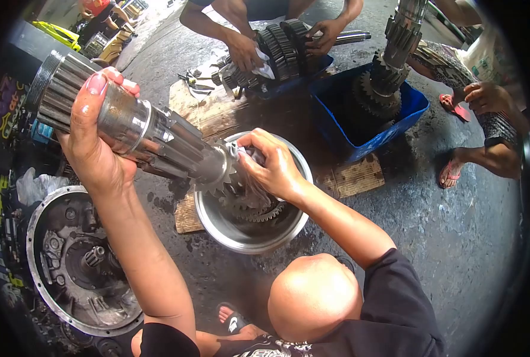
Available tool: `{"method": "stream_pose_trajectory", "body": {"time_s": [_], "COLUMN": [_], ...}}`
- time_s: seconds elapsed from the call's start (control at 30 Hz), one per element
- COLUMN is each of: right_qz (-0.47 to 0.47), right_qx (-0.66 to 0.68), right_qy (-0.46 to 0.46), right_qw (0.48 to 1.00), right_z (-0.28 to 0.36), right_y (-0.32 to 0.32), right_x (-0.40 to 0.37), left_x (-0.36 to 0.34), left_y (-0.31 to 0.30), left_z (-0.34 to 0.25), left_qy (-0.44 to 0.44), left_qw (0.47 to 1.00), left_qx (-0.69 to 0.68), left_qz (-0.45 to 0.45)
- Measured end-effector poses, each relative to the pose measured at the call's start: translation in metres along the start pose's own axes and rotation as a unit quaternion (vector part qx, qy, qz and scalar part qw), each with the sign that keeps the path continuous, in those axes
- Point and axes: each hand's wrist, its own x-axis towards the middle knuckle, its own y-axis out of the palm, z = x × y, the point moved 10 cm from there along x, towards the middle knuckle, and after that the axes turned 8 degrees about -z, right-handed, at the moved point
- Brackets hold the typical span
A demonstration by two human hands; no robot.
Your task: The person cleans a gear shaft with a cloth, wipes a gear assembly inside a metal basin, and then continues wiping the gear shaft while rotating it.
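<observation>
My left hand grips the upper end of a heavy splined gear shaft and holds it tilted, its top toward the upper left. The shaft's lower end carries toothed gears that sit inside a round metal bowl. My right hand presses a greyish rag against the shaft just above those gears. My knee is bent below the bowl.
A round gearbox housing lies on the floor at lower left. Behind the bowl, a blue tub holds a second upright gear shaft. Another person's hands rest on a gear cluster. A seated person's feet are at right. Wooden boards lie on wet concrete.
</observation>
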Motion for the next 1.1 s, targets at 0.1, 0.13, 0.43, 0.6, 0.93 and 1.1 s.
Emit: {"method": "stream_pose_trajectory", "body": {"time_s": [0.1, 0.13, 0.43, 0.6, 0.93, 1.1], "right_qz": [0.017, 0.026, -0.030, -0.025, -0.018, -0.025], "right_qx": [0.021, 0.030, -0.006, -0.043, -0.053, -0.056], "right_qy": [0.030, 0.053, 0.027, -0.021, -0.017, -0.046], "right_qw": [0.999, 0.998, 0.999, 0.999, 0.998, 0.997], "right_z": [-0.014, -0.019, -0.011, 0.012, 0.011, 0.023], "right_y": [0.003, 0.006, 0.004, -0.004, 0.003, 0.004], "right_x": [-0.021, -0.028, -0.048, -0.034, -0.034, -0.040], "left_x": [0.000, 0.000, -0.001, -0.005, -0.002, -0.004], "left_y": [-0.002, 0.004, 0.014, 0.014, 0.006, 0.009], "left_z": [0.006, 0.009, 0.006, 0.007, 0.006, 0.002], "left_qy": [-0.021, -0.042, -0.047, -0.064, -0.052, -0.049], "left_qw": [0.998, 0.994, 0.975, 0.973, 0.969, 0.956], "left_qx": [-0.027, -0.061, -0.130, -0.128, -0.139, -0.156], "left_qz": [0.047, 0.085, 0.173, 0.180, 0.199, 0.242]}}
